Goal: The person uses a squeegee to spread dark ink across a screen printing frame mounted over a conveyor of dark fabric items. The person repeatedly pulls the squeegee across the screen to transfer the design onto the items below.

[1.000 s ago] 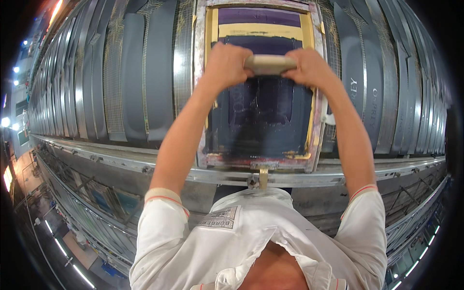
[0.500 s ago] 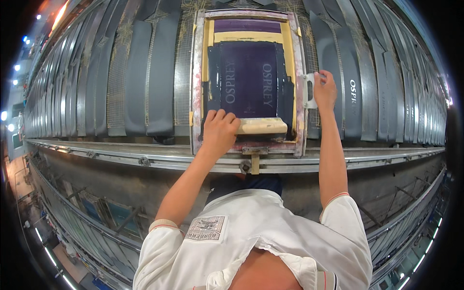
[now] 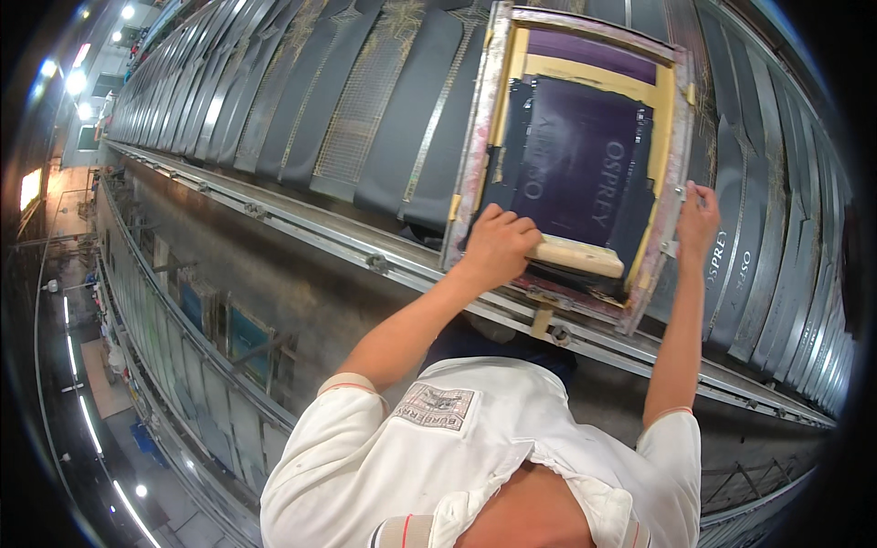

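A screen-printing frame with a pale, stained border lies over grey strips, tilted in view. Dark ink coats its purple mesh, where pale lettering shows through. My left hand is closed round the left end of a wooden-handled squeegee, which rests across the near end of the mesh; its blade is mostly hidden. At the frame's right side, my right hand has its fingers curled at a small white metal handle, partly covered by the fingers.
Grey strips lie side by side along a long table, some to the right bearing white lettering. A metal rail with clamps runs along the near edge. Behind me on the left stands another long bench.
The view has turned, so the table slants and the frame appears farther right and tilted. Both hands stay on the squeegee and side handle. How far the frame itself moved is unclear.
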Demonstrator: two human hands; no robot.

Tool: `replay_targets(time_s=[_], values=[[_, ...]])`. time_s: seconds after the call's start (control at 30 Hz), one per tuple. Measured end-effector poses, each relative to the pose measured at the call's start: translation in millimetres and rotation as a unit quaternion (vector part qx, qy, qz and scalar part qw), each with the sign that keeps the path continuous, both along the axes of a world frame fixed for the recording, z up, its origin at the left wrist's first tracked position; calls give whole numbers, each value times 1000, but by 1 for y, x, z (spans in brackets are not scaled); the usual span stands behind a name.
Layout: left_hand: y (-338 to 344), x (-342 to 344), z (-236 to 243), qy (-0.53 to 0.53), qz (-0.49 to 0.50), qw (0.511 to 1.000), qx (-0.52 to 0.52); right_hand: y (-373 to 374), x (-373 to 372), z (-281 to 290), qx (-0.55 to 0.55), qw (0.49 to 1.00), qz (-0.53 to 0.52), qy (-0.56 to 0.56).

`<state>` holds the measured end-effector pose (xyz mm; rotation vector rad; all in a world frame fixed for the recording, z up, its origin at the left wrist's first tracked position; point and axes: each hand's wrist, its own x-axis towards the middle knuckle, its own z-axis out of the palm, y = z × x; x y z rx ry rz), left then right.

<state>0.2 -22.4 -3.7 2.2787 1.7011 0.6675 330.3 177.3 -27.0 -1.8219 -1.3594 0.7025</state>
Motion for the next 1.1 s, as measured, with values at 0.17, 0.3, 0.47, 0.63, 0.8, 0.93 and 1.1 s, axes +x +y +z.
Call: replay_targets(time_s=[0.17,0.3,0.47,0.63,0.8,0.93,1.1], values=[[-11,-39,15,36,32,999,17,-3,-51,-38,-7,1000,18,18],[-18,-51,13,38,34,998,21,-3,-77,-55,9,1000,17,-8],[-40,-43,-6,68,-17,997,18,-3,-70,-47,-34,999,-13,1],[-50,-33,-23,74,-55,995,30,3,-49,-64,-6,998,-17,-59],[-18,-33,-16,67,-63,995,32,1,-37,-65,-43,994,1,-98],[51,-40,-20,65,-56,995,57,-5,-33,-17,-141,974,59,-166],[192,-59,-36,72,-64,992,75,38,-45,23,-93,953,202,-205]])
